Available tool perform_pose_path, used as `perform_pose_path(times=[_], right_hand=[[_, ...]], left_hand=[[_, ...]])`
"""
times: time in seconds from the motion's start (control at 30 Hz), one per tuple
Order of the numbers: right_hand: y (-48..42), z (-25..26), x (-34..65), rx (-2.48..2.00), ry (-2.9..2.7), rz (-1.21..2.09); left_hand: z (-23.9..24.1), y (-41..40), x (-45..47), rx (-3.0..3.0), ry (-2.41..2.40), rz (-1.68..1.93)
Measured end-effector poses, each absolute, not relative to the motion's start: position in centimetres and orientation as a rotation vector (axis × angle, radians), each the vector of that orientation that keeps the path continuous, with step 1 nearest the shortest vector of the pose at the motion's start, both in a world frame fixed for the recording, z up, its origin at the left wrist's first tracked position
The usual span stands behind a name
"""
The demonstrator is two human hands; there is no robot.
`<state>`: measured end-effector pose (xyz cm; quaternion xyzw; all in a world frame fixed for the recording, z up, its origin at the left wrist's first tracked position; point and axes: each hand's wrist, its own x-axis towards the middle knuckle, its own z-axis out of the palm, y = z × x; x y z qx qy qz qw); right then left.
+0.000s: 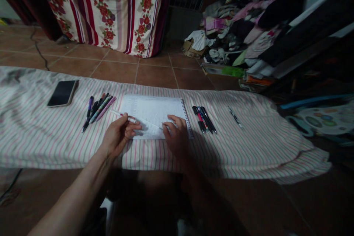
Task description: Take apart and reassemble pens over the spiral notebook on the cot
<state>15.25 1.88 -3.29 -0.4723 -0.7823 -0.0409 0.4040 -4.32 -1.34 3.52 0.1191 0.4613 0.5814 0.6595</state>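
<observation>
My left hand (119,136) is closed in a pinch around a white pen (127,117) with a pink tip, held over the left edge of an open spiral notebook (155,112). Beside it, my right hand (176,136) rests on the notebook's lower right part, with its fingers curled and pressed on the page near a thin pale stick that runs toward the left hand. Whether the right hand grips that stick is unclear. The notebook lies on a pink-striped cloth (249,143).
A row of several pens (97,110) lies left of the notebook and a phone (62,93) further left. More dark pens (204,118) and a single pen (235,117) lie to the right. A flowered curtain (116,7) and a clothes pile (249,25) stand behind.
</observation>
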Motion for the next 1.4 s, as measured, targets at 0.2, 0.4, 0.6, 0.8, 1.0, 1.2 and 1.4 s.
perform_pose_path(times=[0.2,0.4,0.6,0.8,1.0,1.2,1.4], right_hand=[[1.9,-3.4,15.3,-1.199,-1.978,-0.087],[1.8,-3.3,15.3,-1.186,-1.973,-0.077],[1.8,-2.8,15.4,-1.143,-1.945,-0.066],[1.0,-1.7,14.5,-0.995,-2.008,0.055],[0.5,-1.6,14.0,-0.962,-2.045,0.096],[0.4,-1.6,14.3,-1.012,-2.103,0.078],[0.6,-2.0,14.2,-1.087,-2.092,0.062]], left_hand=[[3.1,-1.5,-4.7,0.413,1.077,1.327],[2.6,-1.7,-4.8,0.458,1.047,1.153],[2.2,-1.5,-3.8,0.38,0.988,1.206],[1.8,-1.6,-1.8,0.3,0.931,1.235],[0.8,-1.6,-0.2,0.444,0.947,1.187],[0.5,-1.9,0.3,0.69,1.109,1.075],[0.0,-2.8,-1.3,1.138,1.564,1.273]])
